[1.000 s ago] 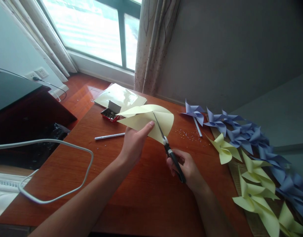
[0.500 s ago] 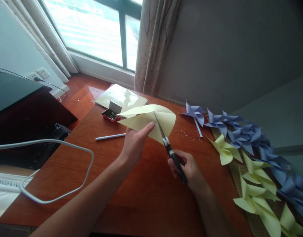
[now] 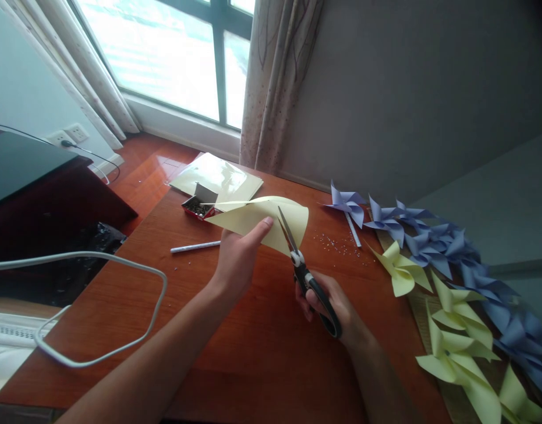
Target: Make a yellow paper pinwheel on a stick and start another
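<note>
My left hand (image 3: 240, 256) pinches a folded pale yellow paper sheet (image 3: 257, 224) and holds it above the wooden table (image 3: 235, 341). My right hand (image 3: 330, 303) grips black-handled scissors (image 3: 308, 277). Their blades are parted and sit at the sheet's lower right edge, just right of my left thumb.
Yellow pinwheels (image 3: 451, 330) and blue pinwheels (image 3: 434, 241) lie along the right side. A small red box of pins (image 3: 199, 205), a stack of yellow paper (image 3: 215, 176), a white stick (image 3: 195, 247) and scattered beads (image 3: 336, 242) lie on the table. A white cable (image 3: 98, 306) loops at left.
The scissors have drawn back slightly out of the cut and their blades have opened. The sheet has tipped lower and flatter in my left hand.
</note>
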`<state>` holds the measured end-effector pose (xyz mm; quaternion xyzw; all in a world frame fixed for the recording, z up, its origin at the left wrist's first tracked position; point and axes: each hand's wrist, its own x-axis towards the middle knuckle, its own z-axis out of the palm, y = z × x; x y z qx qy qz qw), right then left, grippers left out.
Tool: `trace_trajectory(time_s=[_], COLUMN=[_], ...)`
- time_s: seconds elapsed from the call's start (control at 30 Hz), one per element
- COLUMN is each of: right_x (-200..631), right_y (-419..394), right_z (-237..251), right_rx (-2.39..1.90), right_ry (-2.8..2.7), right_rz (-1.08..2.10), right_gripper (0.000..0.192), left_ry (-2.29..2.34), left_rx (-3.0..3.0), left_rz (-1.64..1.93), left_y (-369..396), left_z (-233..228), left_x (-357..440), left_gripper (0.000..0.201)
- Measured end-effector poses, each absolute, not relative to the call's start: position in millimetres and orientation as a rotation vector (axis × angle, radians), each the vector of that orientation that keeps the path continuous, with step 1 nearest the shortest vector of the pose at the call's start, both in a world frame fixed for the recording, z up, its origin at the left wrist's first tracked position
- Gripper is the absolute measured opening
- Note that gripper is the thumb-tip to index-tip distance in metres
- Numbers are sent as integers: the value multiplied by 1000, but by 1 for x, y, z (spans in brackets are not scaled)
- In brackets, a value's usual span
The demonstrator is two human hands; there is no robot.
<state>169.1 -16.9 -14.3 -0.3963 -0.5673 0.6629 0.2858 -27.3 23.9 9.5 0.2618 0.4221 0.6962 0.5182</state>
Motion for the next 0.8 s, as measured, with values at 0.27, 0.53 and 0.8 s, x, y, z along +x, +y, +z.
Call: trace_trajectory(time_s=[0.27, 0.53, 0.8], right_x=[171, 182, 194], right_y=[-16, -1, 1], right_z=[-11, -10, -1], right_rx=[-1014, -1067, -1093], right_ry=[-1425, -1070, -850], right_rz=[1504, 1343, 1385], right_gripper=[51, 32, 24], left_ry=[1066, 696, 648], left_rx=[293, 594, 734], left_rz=[1858, 1394, 891], left_y=[32, 18, 12], left_z=[18, 17, 13], left_x=[-33, -29, -33], left_gripper=[34, 40, 29])
